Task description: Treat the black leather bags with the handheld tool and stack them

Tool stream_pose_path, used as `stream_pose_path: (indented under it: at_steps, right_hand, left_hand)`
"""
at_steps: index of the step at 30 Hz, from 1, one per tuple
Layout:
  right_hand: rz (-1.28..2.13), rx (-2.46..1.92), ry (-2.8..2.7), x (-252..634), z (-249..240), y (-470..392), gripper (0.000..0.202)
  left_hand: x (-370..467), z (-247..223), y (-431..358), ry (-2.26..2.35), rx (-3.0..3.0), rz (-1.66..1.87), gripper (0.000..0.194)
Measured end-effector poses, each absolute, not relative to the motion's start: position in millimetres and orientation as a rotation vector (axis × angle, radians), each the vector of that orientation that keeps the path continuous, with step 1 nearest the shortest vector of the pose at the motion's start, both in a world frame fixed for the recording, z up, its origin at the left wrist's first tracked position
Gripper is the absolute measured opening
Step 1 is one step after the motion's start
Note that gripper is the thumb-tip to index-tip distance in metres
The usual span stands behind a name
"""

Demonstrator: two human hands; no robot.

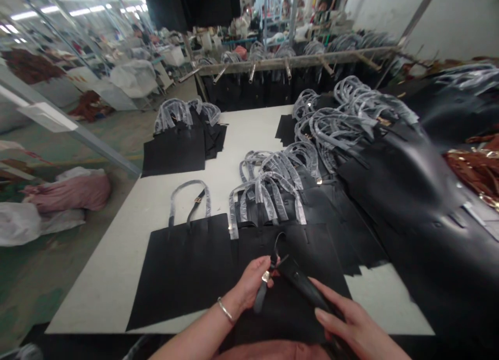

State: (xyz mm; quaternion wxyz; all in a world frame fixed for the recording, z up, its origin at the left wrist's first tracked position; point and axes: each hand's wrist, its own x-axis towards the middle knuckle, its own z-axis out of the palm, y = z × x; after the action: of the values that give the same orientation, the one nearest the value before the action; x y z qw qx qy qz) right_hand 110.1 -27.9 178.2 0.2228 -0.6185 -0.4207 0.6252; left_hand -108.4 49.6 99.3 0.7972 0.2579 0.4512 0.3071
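Note:
My left hand [255, 279] pinches a black strap [260, 297] with a shiny metal fitting; a thin black loop rises above the fingers. In my right hand [343, 316] is a folded black leather piece [302, 284] with a small metal stud, gripped between thumb and fingers. Its far end comes close to my left fingertips; whether they touch it is unclear. Under both hands lies a black bag panel [323, 251]. To the left, another flat black bag panel [183, 269] has a plastic-wrapped handle [191, 183] and a strap with a gold buckle.
The white table [101, 266] carries a pile of black panels [175, 149] at back left. Plastic-wrapped handles [273, 168] lie ahead of my hands. A large heap of black leather [421, 194] rises on the right. Behind the table stands a metal rack [312, 61] hung with bags.

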Motion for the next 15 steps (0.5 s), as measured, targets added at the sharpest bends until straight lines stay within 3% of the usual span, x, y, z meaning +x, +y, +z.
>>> stream_pose_path:
  at_steps: [10,15]
  right_hand:
    - [1.936,-1.674,-0.778,104,202,-15,0.078]
    - [1.788,-1.762,-0.754,108,200,-12,0.084]
  left_hand:
    - [-94,95,42,0.958,0.365,0.76,0.049]
    - [-92,101,39,0.885,0.339,0.785,0.043]
